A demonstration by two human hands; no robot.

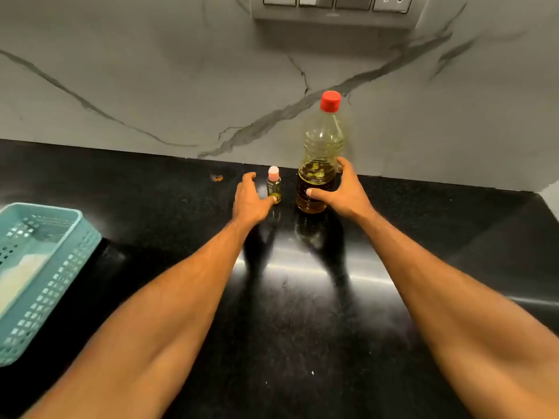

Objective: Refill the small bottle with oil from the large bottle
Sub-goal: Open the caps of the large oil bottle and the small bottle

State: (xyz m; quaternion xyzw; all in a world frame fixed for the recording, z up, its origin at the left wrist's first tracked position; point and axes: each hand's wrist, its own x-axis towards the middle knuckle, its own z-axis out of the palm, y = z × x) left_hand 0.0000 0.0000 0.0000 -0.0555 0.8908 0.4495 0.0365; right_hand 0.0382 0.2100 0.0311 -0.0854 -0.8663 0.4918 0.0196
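A large clear plastic bottle [320, 158] with a red cap stands upright on the black counter near the wall, about a third full of dark oil. My right hand [344, 192] wraps around its lower part, thumb in front and fingers behind. Just left of it stands a small clear bottle [274, 187] with a pale pink cap, upright. My left hand [251, 198] is beside the small bottle with fingers spread; its thumb tip touches the bottle's base, the fingers are apart from it.
A teal plastic basket [45, 267] with perforated walls sits at the left edge of the black counter [302, 297]. A small orange speck [218, 177] lies near the marble wall [181, 86]. A switch panel [332, 7] hangs above.
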